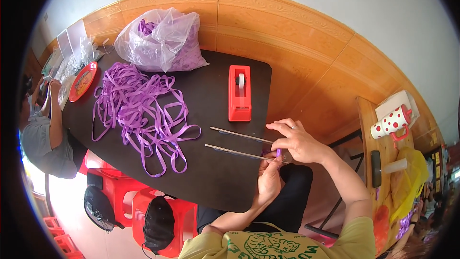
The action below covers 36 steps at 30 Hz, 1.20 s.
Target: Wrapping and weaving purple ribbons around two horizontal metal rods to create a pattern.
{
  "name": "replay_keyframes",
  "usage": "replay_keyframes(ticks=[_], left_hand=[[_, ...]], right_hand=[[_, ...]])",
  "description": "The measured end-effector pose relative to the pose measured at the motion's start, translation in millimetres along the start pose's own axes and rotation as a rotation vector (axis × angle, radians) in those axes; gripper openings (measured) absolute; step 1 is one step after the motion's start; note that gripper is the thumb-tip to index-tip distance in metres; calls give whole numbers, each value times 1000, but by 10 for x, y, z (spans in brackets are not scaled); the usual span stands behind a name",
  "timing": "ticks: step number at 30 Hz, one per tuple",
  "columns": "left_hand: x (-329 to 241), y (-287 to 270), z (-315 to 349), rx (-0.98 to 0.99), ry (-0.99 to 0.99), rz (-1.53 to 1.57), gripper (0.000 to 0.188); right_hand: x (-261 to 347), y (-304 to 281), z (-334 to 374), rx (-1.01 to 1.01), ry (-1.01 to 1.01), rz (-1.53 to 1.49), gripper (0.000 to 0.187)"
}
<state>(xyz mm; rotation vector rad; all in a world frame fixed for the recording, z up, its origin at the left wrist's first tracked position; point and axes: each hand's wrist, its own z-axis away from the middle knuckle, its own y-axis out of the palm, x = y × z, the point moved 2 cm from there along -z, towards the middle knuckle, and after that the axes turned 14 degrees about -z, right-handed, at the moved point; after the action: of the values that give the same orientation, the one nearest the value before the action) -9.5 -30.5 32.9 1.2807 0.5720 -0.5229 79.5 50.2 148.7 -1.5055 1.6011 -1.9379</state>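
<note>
My left hand [269, 181] is closed at the table's right edge, its thumb and fingertips pinching a short piece of purple ribbon [279, 152]. Just above it, my right hand [301, 143] pinches the same ribbon, with its forefinger stretched out toward the table. Two thin, twisted metal rods [230, 151] lie side by side, their right ends reaching under my fingers. How the ribbon runs around the rod ends is hidden by my hands. A big tangled heap of purple ribbon [127, 100] spreads over the left half of the black table [201, 172].
A red tape dispenser [239, 108] stands beyond the rods. Behind the heap sits a plastic bag [177, 43] of purple ribbon. A red plate [83, 81] lies far left, near another person [48, 136]. Red stools [179, 211] stand below; a polka-dot tumbler [390, 123] rests on a right-hand bench.
</note>
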Motion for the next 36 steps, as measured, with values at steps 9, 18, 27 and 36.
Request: replay_keyframes(ticks=[9, 18, 27, 36], left_hand=[[12, 16, -18, -21, -6, -6, 9], [112, -79, -35, 17, -16, 13, 13], [41, -36, -27, 25, -27, 39, 13], [67, -37, -30, 13, -38, 30, 10]], right_hand=[[116, -81, -342, 401, 159, 146, 14], [187, 11, -414, 482, 182, 291, 11], [196, -5, -444, 452, 190, 217, 11], [145, -41, -363, 405, 207, 112, 10]])
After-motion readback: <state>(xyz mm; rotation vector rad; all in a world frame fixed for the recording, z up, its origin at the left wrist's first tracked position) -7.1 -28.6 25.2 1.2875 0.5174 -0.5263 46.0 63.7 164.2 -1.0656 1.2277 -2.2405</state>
